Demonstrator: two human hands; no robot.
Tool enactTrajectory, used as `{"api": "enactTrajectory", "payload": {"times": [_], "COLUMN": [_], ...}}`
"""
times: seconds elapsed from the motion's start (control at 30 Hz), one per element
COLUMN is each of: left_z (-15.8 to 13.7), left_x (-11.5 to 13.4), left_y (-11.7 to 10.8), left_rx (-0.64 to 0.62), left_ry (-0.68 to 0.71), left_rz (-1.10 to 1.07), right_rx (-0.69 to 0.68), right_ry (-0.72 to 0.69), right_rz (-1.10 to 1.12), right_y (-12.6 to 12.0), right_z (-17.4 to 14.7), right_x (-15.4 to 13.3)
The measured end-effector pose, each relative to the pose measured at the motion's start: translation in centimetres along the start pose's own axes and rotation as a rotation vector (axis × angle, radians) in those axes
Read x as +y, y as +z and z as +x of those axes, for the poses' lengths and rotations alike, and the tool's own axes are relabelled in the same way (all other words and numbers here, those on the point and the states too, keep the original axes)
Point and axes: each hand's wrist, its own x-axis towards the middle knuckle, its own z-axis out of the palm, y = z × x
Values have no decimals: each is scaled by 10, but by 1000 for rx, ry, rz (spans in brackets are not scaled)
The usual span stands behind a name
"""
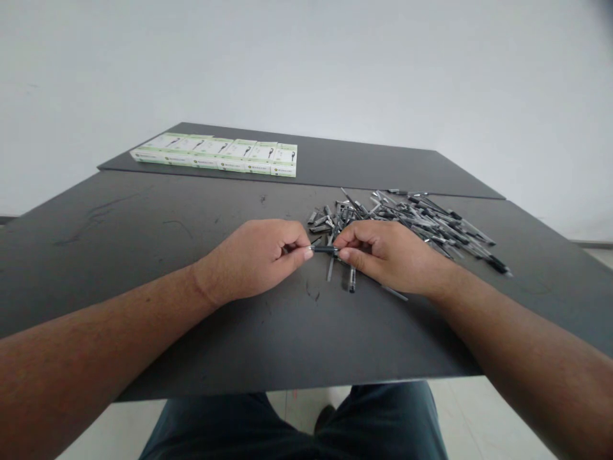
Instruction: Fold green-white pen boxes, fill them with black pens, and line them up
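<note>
Between my two hands a dark pen (324, 249) lies level, just above the table. My left hand (261, 259) pinches its left end with thumb and forefinger. At the other end, the thumb and forefinger of my right hand (390, 255) close on it; the rest of the pen is hidden in that hand. Behind and beside my right hand spreads a loose pile of pen parts (431, 220), with clear barrels, black grips and dark caps. A clear piece with a dark end (352, 280) lies just below my right fingertips.
A row of white and green boxes (234, 153) with pen pictures stands at the back left of the dark table (230, 358). A seam (335, 186) crosses the tabletop behind the pile. My legs (287, 428) are under the front edge.
</note>
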Motion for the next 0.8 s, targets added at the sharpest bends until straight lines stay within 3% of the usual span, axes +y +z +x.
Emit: {"api": "enactTrajectory", "payload": {"times": [0.27,0.47,0.67,0.8], "left_z": [0,1,0,0], "left_x": [0,0,-1,0], "left_y": [-1,0,0,-1], "left_rx": [-7,4,0,4], "left_ry": [10,1,22,11], "left_rz": [1,-2,3,-4], "right_rx": [19,29,15,19], "right_ry": [-63,5,-73,-10], "right_rz": [-63,0,-85,-32], "right_y": [-2,0,-1,-1], "right_z": [1,0,1,0], "right_x": [-1,0,1,-1]}}
